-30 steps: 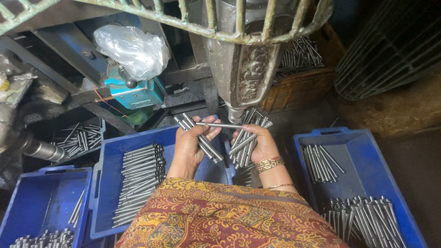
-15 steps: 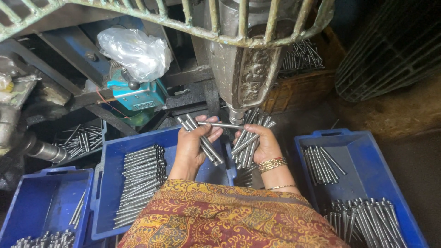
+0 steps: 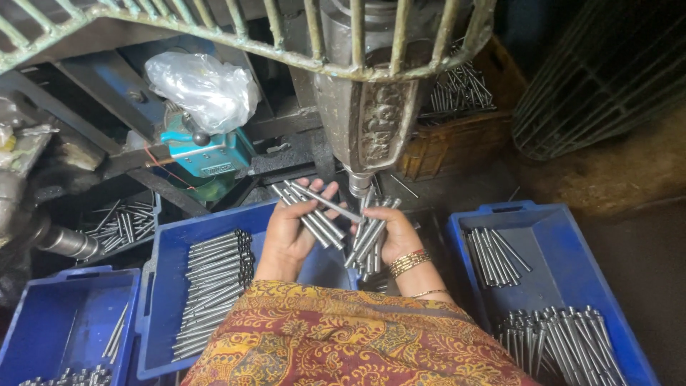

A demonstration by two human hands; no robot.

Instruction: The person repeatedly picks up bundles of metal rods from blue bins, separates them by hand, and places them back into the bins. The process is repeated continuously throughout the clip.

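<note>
Comparing with a second ago, steel rods [image 3: 314, 212] are still gripped by both hands' fingers [image 3: 323, 194] under the press [image 3: 361, 136].

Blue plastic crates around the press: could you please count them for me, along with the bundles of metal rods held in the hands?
Blue plastic crates: 3 (left, middle, right)
Hand-held bundles of metal rods: 2 (left hand, right hand)
Total: 5
</note>
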